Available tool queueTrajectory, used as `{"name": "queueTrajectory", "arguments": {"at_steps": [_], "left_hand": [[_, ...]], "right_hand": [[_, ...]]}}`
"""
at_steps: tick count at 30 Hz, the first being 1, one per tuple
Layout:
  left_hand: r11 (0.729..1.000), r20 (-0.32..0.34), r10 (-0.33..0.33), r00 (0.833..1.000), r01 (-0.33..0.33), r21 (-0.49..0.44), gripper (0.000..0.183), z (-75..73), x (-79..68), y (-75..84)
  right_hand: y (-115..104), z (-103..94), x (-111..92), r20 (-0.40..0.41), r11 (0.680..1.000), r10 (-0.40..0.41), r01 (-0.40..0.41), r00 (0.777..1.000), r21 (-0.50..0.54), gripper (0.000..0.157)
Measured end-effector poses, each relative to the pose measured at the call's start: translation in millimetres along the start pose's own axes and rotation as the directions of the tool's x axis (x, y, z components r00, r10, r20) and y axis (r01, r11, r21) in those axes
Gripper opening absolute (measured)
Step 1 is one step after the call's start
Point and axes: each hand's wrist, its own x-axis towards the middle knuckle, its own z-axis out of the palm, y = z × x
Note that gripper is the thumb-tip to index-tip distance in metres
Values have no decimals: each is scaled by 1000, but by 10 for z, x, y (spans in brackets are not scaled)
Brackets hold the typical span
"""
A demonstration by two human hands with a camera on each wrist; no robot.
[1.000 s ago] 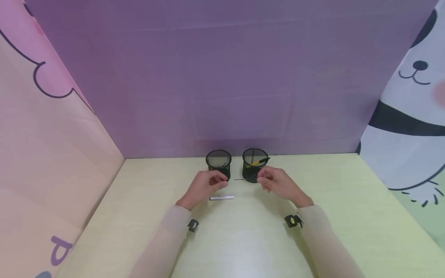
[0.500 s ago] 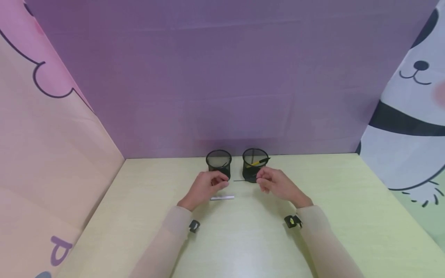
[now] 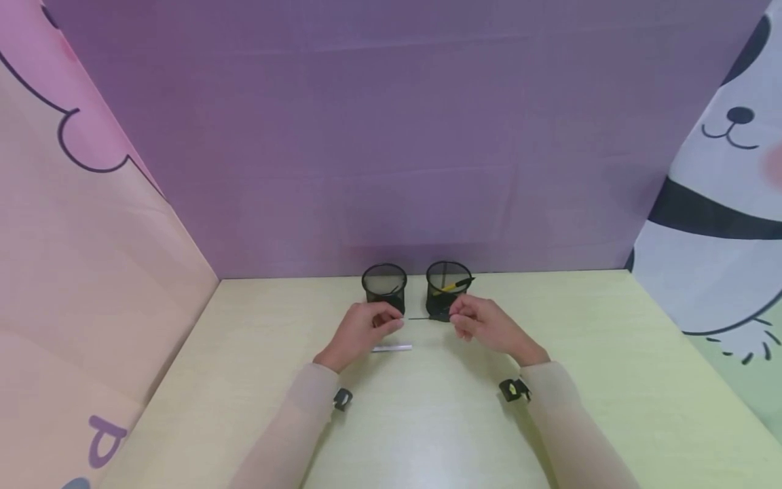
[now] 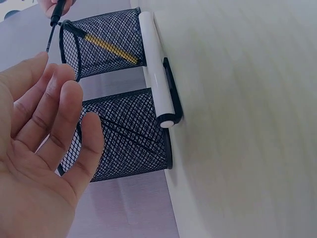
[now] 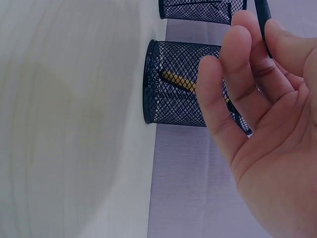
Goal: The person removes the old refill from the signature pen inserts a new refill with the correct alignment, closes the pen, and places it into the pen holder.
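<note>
My right hand (image 3: 479, 318) pinches a small screwdriver (image 4: 57, 12) between thumb and fingers. It has a black handle and a thin shaft that points left. Facing it, my left hand (image 3: 363, 326) holds its thumb and index fingertips close together, near the shaft's tip. Whether they grip anything tiny is too small to tell. Below the left fingertips a white marker (image 3: 393, 348) with a black cap lies on the table. Behind the hands stand two black mesh pen cups, a left cup (image 3: 385, 278) and a right cup (image 3: 431, 292).
A yellow and black tool (image 3: 455, 285) leans in the right cup, and a thin dark item shows in the left one. The pale table (image 3: 440, 421) meets a purple backdrop (image 3: 427, 149) just behind the cups. Printed panels flank both sides.
My left hand has shifted slightly right, and my right hand has brought the screwdriver slightly left and down. The gap between the shaft's tip and the left fingertips has narrowed.
</note>
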Motion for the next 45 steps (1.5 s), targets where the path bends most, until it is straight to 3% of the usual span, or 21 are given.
{"name": "queueTrajectory", "arguments": {"at_steps": [8,17,24,27,33,40,45], "left_hand": [[1000,-10,4,1000,-4,5,12,6,-6,16],[1000,-9,18,1000,-18,-6,9,16,-9,30],[1000,4,13,1000,-13,-17,14,24,-16,36],[1000,4,17,1000,-17,-14,14,26,-17,38],[999,-7,35,999,-35,6,13,23,-13,35],[999,-14,12,1000,-11,36,9,5,-8,11],[999,-17,3,1000,-2,41,10,-19,-19,9]], "right_hand": [[157,18,44,-3,1000,9,-9,1000,-16,3],[34,8,11,22,1000,21,-20,1000,-5,4],[338,50,94,15,1000,18,-18,1000,-17,7],[371,51,102,16,1000,9,-8,1000,-13,11],[365,36,103,22,1000,2,-2,1000,-14,17],[340,26,84,9,999,22,-22,1000,-34,12],[144,1,31,11,999,27,-26,1000,-40,5]]}}
